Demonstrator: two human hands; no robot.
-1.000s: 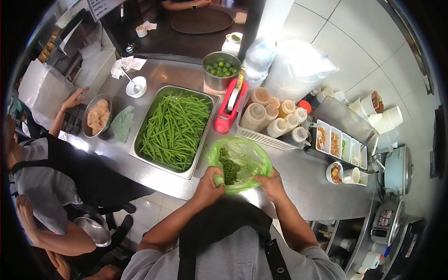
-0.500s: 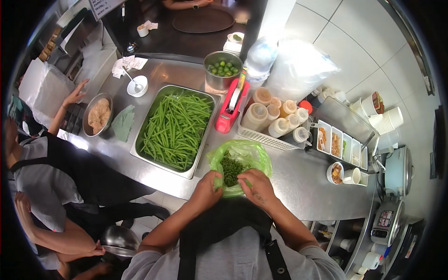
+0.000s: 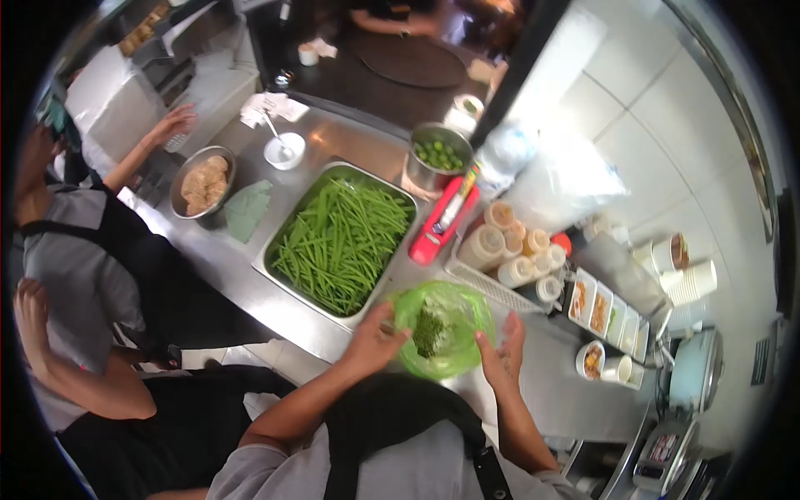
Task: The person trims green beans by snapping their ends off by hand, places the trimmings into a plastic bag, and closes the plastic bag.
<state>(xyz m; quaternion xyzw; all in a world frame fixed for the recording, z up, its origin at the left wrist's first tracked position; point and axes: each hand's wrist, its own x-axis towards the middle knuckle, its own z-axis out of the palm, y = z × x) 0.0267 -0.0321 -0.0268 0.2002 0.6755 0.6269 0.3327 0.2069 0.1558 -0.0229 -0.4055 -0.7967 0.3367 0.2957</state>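
Note:
A green plastic bag stands open on the steel counter, with chopped dark green bits inside it. At the bag's left edge, my left hand holds the rim between thumb and fingers. My right hand is at the bag's right side, fingers raised and apart, with nothing in it. Just beyond the bag to the left is a deep steel tray filled with long green beans. A red tape dispenser lies behind the bag.
Sauce bottles fill a white basket. Behind are a pot of green limes and clear plastic bags. Topping trays stand right. At left are a bowl of pale food, a cloth and co-workers.
The view has tilted and shifted. My right hand has left the bag's middle and opened at its right side. The steel bowl below the co-worker at left is out of sight.

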